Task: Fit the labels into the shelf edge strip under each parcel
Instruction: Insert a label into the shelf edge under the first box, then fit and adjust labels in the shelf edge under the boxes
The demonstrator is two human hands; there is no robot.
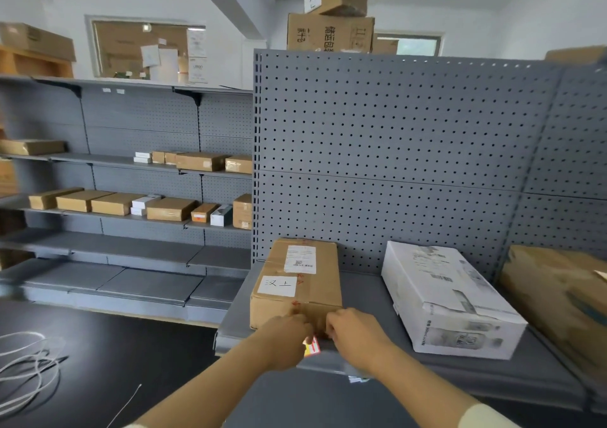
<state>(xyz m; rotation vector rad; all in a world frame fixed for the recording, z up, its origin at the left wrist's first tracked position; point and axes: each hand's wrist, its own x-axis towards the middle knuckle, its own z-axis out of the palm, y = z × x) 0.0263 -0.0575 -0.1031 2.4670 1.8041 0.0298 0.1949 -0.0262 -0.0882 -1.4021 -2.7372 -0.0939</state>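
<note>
With both hands, left hand (289,335) and right hand (353,332), pinching the label (312,347) at the shelf edge strip (427,367), you may buckle it if it enters skewed.

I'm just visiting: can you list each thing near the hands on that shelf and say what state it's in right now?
Brown parcel: lying flat, taped shut, at the shelf's front edge.
White parcel: lying flat, closed, untouched.
Red and yellow label: pinched between both hands at the edge strip, not yet seated.
Left hand: closed on the label.
Right hand: closed on the label.
</note>
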